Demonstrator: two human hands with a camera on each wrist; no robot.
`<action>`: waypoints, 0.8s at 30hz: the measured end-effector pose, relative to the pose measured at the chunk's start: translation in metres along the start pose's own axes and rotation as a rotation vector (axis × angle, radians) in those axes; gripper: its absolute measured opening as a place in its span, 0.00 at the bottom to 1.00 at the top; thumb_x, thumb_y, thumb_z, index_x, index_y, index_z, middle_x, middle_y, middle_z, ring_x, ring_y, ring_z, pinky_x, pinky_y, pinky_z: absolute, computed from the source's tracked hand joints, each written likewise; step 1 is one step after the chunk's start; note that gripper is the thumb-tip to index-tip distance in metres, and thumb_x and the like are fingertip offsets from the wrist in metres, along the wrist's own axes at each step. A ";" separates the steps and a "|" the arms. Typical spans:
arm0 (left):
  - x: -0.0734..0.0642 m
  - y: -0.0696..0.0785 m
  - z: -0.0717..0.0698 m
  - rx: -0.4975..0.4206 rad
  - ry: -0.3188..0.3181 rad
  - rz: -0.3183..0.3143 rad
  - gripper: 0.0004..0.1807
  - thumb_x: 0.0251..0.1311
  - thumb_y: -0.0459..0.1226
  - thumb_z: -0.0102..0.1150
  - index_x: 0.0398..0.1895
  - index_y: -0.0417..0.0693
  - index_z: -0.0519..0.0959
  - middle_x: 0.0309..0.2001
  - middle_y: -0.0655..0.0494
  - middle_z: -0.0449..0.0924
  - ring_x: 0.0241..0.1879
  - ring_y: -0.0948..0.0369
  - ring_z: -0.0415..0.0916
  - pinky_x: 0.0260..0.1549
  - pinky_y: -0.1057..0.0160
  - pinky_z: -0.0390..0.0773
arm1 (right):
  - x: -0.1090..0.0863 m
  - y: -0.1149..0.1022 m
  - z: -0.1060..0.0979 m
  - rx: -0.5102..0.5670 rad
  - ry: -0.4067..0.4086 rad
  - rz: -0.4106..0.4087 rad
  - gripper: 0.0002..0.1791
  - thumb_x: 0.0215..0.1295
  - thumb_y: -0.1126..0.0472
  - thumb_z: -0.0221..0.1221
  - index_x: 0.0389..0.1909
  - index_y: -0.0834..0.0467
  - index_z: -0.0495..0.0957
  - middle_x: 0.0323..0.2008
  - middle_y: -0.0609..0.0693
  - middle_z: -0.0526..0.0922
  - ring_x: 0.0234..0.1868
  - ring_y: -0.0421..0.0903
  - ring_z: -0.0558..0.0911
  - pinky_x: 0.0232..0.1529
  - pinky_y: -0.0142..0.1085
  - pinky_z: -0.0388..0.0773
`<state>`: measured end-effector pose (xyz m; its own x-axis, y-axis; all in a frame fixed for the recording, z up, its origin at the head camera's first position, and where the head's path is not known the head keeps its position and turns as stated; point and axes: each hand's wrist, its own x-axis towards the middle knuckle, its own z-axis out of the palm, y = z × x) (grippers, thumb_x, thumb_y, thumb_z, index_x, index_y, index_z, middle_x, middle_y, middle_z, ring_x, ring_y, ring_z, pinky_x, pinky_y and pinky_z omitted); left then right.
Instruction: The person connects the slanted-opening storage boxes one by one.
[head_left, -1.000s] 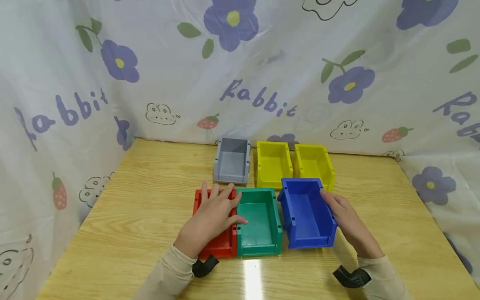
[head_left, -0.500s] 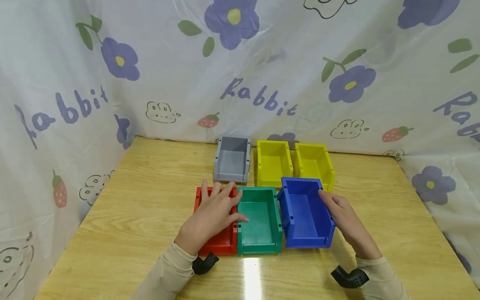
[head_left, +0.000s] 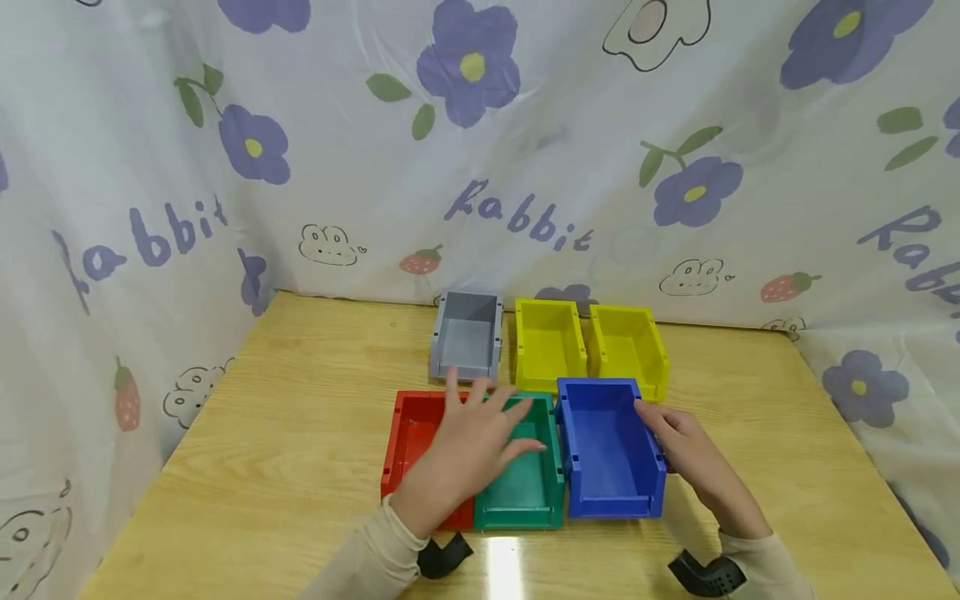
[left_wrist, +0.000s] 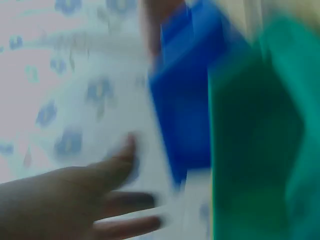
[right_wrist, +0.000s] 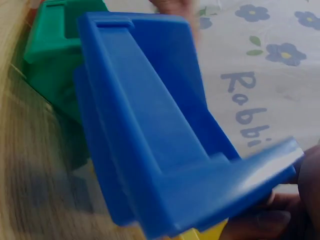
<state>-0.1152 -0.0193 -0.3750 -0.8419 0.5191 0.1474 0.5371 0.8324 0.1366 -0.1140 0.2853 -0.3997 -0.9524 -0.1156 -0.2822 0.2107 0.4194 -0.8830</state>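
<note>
My right hand (head_left: 701,462) grips the right wall of a blue storage bin (head_left: 609,450), thumb on the rim. In the right wrist view the blue bin (right_wrist: 145,115) looks held off the wooden table, close to the green bin (right_wrist: 55,45). Over the red bin (head_left: 414,433) and the green storage bin (head_left: 525,479), my left hand (head_left: 461,450) hovers with spread fingers, holding nothing. Red and green stand side by side, and the hand hides part of both. The left wrist view is blurred; the left hand (left_wrist: 75,195) appears there apart from the bins.
Behind stand a grey bin (head_left: 467,333) and two yellow bins, one on the left (head_left: 549,342) and one on the right (head_left: 627,350). A patterned cloth (head_left: 525,150) hangs along the back and sides of the wooden table (head_left: 285,433).
My left hand has lifted off the red bin and moved right, over the green bin. The blue bin in my right hand has shifted slightly left and is straighter, closer to the green bin.
</note>
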 end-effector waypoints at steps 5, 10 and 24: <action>0.017 0.037 0.011 0.063 0.028 0.037 0.41 0.67 0.71 0.48 0.74 0.61 0.74 0.72 0.55 0.72 0.69 0.49 0.69 0.70 0.24 0.60 | 0.002 0.006 -0.004 0.026 -0.087 -0.038 0.33 0.84 0.42 0.45 0.62 0.70 0.73 0.33 0.51 0.82 0.29 0.38 0.81 0.30 0.32 0.82; 0.016 0.041 0.010 0.019 -0.077 -0.023 0.42 0.61 0.70 0.57 0.73 0.60 0.75 0.74 0.57 0.71 0.70 0.50 0.68 0.70 0.22 0.57 | 0.005 0.016 -0.001 0.052 -0.190 -0.056 0.25 0.84 0.45 0.46 0.35 0.63 0.73 0.22 0.43 0.71 0.21 0.35 0.70 0.24 0.27 0.69; 0.009 0.022 0.020 -0.051 -0.124 -0.058 0.46 0.46 0.70 0.68 0.69 0.62 0.80 0.72 0.56 0.74 0.70 0.47 0.66 0.70 0.19 0.50 | 0.011 0.031 0.016 -0.002 -0.237 -0.086 0.31 0.84 0.46 0.48 0.30 0.71 0.73 0.19 0.44 0.73 0.16 0.36 0.63 0.18 0.28 0.61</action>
<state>-0.1119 0.0075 -0.3901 -0.8697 0.4934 0.0166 0.4871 0.8521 0.1914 -0.1140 0.2830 -0.4364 -0.8885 -0.3585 -0.2864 0.1304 0.4010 -0.9068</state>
